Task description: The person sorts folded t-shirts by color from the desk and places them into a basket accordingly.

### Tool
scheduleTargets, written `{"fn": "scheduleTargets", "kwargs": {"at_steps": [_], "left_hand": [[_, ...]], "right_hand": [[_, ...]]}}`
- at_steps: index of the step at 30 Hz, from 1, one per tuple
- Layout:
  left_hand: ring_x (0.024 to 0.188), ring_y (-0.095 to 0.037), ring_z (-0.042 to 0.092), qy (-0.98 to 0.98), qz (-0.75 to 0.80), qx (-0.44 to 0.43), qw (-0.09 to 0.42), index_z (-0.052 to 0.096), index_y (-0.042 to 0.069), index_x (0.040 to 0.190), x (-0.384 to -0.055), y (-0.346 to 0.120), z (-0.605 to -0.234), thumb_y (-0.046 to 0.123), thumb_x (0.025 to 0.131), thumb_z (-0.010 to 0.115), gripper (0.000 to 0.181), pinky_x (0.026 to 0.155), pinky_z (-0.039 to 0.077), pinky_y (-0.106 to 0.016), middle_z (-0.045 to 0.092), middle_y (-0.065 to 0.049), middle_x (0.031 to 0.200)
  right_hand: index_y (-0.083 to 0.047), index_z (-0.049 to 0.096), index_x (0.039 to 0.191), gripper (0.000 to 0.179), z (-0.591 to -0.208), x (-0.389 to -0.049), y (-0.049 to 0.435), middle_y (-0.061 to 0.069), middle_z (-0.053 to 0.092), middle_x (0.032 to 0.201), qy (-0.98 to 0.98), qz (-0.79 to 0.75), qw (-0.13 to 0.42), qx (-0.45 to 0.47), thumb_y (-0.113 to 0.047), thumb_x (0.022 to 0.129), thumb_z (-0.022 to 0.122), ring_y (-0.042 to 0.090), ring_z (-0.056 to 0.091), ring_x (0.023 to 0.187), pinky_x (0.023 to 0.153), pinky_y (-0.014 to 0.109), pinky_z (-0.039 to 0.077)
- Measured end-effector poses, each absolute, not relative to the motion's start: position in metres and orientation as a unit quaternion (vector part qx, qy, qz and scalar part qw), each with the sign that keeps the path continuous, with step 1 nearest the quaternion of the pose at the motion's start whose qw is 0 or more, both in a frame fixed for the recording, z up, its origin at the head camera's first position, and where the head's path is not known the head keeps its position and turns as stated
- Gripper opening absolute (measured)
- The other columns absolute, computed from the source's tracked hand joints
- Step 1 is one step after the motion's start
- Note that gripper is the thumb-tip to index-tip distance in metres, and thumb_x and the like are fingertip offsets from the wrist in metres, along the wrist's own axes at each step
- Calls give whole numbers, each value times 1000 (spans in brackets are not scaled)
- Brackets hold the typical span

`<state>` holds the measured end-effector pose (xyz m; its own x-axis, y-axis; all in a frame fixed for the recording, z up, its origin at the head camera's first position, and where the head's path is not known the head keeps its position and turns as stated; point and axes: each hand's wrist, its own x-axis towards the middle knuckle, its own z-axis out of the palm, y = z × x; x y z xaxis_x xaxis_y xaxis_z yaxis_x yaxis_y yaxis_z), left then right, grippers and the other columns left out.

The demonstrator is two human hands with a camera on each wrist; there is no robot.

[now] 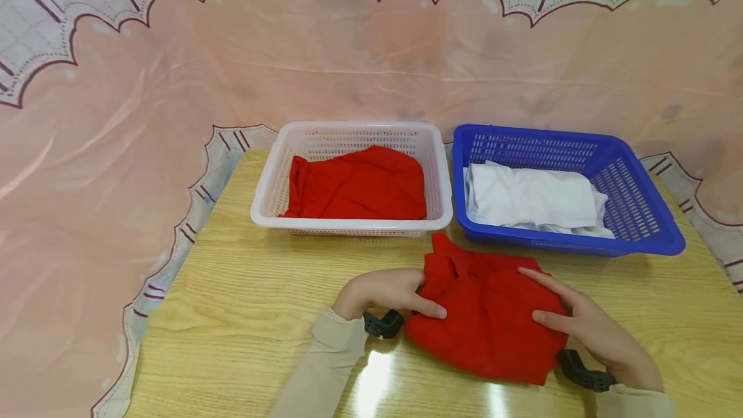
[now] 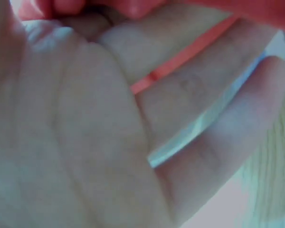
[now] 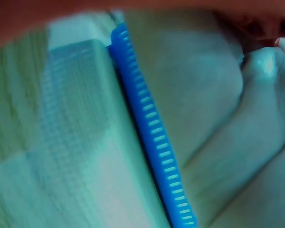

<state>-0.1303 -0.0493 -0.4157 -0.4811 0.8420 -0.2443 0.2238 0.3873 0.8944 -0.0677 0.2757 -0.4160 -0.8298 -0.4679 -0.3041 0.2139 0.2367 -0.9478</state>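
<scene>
A bunched, partly folded red cloth (image 1: 487,315) lies in front of the two baskets, its top corner close to the white one. On its left side my left hand (image 1: 391,292) grips it, thumb over the top and the other fingers under the edge. The left wrist view shows those fingers (image 2: 194,90) stretched out beneath the red fabric. My right hand (image 1: 586,328) holds the right side, with thumb and index finger on the upper face; the remaining fingers are mostly hidden in the head view.
A white basket (image 1: 351,224) with folded red cloth (image 1: 360,186) inside stands behind on the left. Beside it, a blue basket (image 1: 650,211) contains folded white cloth (image 1: 528,195). Both are on the wooden table (image 1: 244,315), near a hanging patterned curtain (image 1: 360,37).
</scene>
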Motion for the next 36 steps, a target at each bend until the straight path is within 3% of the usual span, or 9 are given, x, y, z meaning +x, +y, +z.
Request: {"fn": "scheduleTargets", "kwargs": {"at_steps": [7,14,21,29,36], "left_hand": [[48,-3,42,759,441,352,324,54,13,65,-127,-51,-404,36,80,63,29,46,30,-17,43,7,52],[76,-8,59,717,520,359,294,58,13,94,-126,-52,-395,27,83,62,18,67,48,-24,62,5,80],[82,-11,61,680,579,362,266,57,9,102,-124,-52,-391,17,84,60,20,75,49,-29,63,2,90],[82,-17,62,646,635,351,238,57,4,104,-123,-56,-385,20,84,60,25,76,49,-34,63,-4,92],[84,-18,60,638,680,317,171,52,-2,106,-128,-67,-384,21,82,60,35,75,49,-37,59,-11,96]], "right_hand": [[-18,16,144,59,-411,-65,284,0,41,131,697,-662,246,-124,1,93,40,21,54,105,78,41,48],[-11,13,144,63,-406,-62,285,6,44,130,635,-721,216,-175,13,90,33,23,54,107,80,40,48],[-10,12,143,63,-401,-58,284,7,43,128,624,-735,196,-182,15,89,32,19,53,108,79,39,48],[-8,9,143,65,-391,-57,282,7,43,127,614,-745,157,-208,18,88,29,19,53,107,77,37,49],[-7,13,143,62,-382,-73,261,10,39,127,622,-746,124,-204,17,88,31,19,52,106,77,36,49]]}}
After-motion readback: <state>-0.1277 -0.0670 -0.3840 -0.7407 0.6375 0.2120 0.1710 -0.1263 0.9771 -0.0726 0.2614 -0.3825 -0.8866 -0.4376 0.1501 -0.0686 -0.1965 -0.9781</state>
